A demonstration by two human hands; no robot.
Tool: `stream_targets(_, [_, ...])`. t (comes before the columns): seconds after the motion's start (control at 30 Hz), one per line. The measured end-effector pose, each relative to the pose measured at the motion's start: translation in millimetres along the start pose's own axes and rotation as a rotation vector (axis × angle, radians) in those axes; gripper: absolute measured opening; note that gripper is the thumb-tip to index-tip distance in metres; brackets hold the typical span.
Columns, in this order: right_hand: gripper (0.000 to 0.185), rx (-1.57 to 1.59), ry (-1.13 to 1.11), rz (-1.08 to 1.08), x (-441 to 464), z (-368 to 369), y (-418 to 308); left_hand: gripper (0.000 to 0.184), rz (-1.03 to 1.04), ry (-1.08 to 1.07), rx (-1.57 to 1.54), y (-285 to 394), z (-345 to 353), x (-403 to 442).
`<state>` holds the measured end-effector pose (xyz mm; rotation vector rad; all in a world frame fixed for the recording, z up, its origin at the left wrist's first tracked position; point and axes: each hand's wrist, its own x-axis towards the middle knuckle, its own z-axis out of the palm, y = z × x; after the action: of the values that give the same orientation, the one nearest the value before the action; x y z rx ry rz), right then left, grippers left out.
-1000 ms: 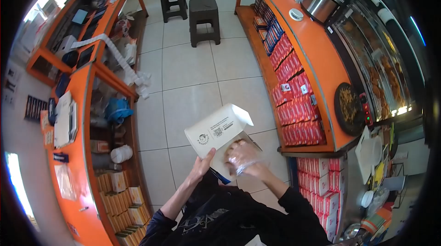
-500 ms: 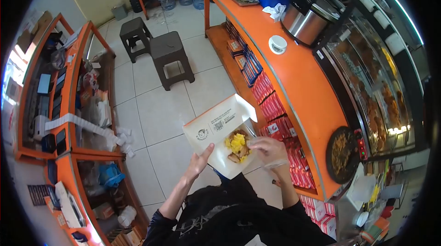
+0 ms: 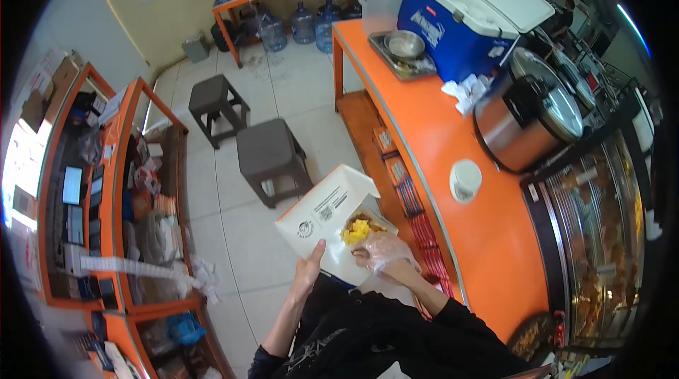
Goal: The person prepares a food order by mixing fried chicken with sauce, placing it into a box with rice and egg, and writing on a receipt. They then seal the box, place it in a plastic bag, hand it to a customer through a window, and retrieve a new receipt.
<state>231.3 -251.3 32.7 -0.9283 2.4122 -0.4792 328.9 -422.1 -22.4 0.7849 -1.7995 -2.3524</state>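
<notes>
A white paper takeaway box (image 3: 318, 213) with its printed lid raised is held out in front of me. My left hand (image 3: 307, 269) grips its near left edge, thumb on the inside. In the box lies food topped with yellow chunks (image 3: 358, 230). My right hand (image 3: 384, 252), in a clear plastic glove, reaches into the box at the near side of the food. Its fingers are curled together, and whatever they hold is hidden. The lower part of the food is covered by this hand.
To the right runs an orange counter (image 3: 431, 138) bearing a white round container (image 3: 465, 181), a large steel cooker (image 3: 527, 117), a blue cooler (image 3: 453, 29) and a glass food display (image 3: 594, 237). Two dark stools (image 3: 272, 153) stand ahead on the tiles. Orange shelves (image 3: 131, 237) line the left.
My gloved right hand has moved left and inward over the lower food, its fingers curling. The camera view has tilted up, showing more of the far room. My left hand keeps hold of the box.
</notes>
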Motion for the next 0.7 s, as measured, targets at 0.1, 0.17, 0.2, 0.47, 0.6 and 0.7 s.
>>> stream_targets(0.1, [0.026,0.2,0.15,-0.01,68.8,-35.5,13.2,0.052,-0.091,0.017,0.025,10.6,-10.2,88.0])
stream_targets(0.17, [0.023,0.269,0.293,0.011,106.7,-63.7,18.0,0.053,-0.145,-0.024,-0.002,19.5,-13.7,137.0])
stream_targets(0.2, [0.022,0.309,0.365,0.008,128.3,-80.0,20.7,0.054,-0.148,-0.037,-0.014,33.1,-12.9,170.9])
stream_targets(0.47, [0.019,0.695,0.806,0.128,294.5,-149.6,109.3,0.049,-0.111,-0.043,0.161,141.6,4.7,394.5])
stream_targets(0.6, [0.019,1.045,0.838,0.134,404.8,-196.9,166.7,0.047,-0.166,0.017,0.038,186.1,0.0,510.9])
stream_targets(0.7, [0.017,0.919,0.641,0.231,488.7,-253.9,162.8,0.046,-0.112,0.084,-0.01,209.3,-13.0,585.1])
